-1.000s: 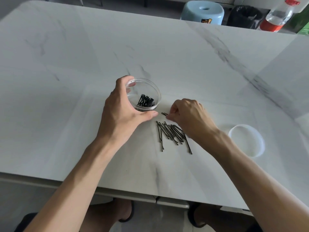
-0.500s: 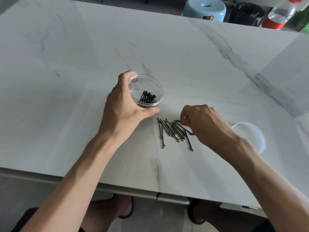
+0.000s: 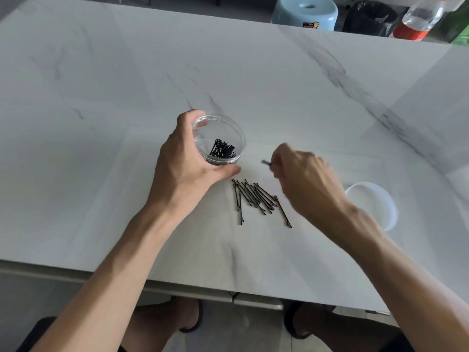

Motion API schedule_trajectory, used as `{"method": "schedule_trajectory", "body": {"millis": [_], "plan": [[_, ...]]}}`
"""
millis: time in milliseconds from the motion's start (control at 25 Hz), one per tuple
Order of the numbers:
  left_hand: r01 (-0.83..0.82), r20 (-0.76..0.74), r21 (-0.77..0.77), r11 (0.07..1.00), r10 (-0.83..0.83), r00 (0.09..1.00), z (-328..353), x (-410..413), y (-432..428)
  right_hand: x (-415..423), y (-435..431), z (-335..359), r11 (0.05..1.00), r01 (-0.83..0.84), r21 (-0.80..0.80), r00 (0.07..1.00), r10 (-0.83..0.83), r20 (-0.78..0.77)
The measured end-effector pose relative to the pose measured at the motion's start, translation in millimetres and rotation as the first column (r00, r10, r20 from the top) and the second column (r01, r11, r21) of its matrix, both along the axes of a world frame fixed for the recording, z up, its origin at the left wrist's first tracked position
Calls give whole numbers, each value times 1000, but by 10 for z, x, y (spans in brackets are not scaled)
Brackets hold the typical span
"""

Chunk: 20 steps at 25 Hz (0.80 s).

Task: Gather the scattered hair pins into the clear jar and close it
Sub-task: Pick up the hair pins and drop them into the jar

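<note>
A clear round jar (image 3: 229,128) stands open on the white marble table (image 3: 127,85), with several black hair pins lying in its bottom. My left hand (image 3: 186,166) wraps around the jar's left side and front. A pile of several black hair pins (image 3: 256,198) lies on the table just right of that hand. My right hand (image 3: 307,179), blurred by motion, hovers above the pile's right end and pinches a hair pin (image 3: 266,162) whose tip points left toward the jar. The clear lid (image 3: 373,199) lies flat to the right, partly behind my right wrist.
Beyond the table's far edge stand a light blue stool (image 3: 305,11), a black bag (image 3: 370,17) and a plastic bottle with a red label (image 3: 418,19). The table's near edge runs below my forearms, with my legs and sandals under it.
My right hand went from near the jar down to the pile, picked up a pin, and has now risen with it toward the jar. My left hand kept hold of the jar.
</note>
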<state>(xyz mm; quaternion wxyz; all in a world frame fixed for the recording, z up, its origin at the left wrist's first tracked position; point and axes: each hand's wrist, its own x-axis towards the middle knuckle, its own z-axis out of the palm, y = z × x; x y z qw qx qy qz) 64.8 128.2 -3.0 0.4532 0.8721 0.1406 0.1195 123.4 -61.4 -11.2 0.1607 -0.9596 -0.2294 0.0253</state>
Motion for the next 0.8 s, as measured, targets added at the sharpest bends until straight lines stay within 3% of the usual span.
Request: {"method": "schedule_trajectory", "body": {"millis": [80, 160, 320, 480, 560, 680, 800], "plan": [[9, -3, -3, 1000, -9, 1000, -8, 13, -32, 70, -14, 129, 943, 77, 323, 994, -97, 44], [46, -5, 13, 999, -46, 999, -28, 17, -96, 79, 25, 245, 861, 35, 508, 996, -73, 56], [135, -22, 37, 990, -134, 991, -69, 2, -229, 0, 160, 238, 869, -194, 455, 981, 171, 93], [132, -9, 21, 991, -132, 991, -52, 3, -226, 112, -58, 281, 851, -93, 517, 995, 55, 87], [119, -10, 18, 993, -118, 993, -39, 9, -197, 164, -280, 273, 929, 27, 370, 998, -4, -63], [120, 1, 18, 993, -120, 993, -32, 9, -184, 74, -484, 209, 992, 52, -113, 931, -89, -353], [124, 2, 25, 992, -124, 992, -29, 16, -212, -79, -430, 179, 975, 88, -204, 920, -158, -360]]}}
